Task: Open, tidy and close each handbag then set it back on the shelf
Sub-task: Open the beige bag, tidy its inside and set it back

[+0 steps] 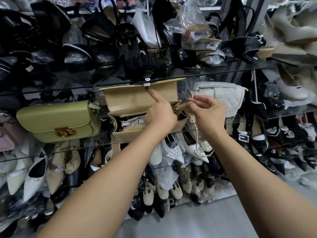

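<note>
The tan bag (130, 134) stands open on the glass shelf (51, 152), between a green bag (58, 121) and a white bag (221, 97). The left hand (161, 114) props the flap (137, 98) up with a straight forefinger, its other fingers curled over the bag's rim. The right hand (207, 110) pinches what looks like the zip's (181, 106) end. The chain (197, 143) dangles below.

Glass shelf (34, 156): green handbag (58, 121) at 9 o'clock; beige handbag (137, 100), flap raised, centre; white quilted handbag (221, 97) at 3 o'clock.
</note>
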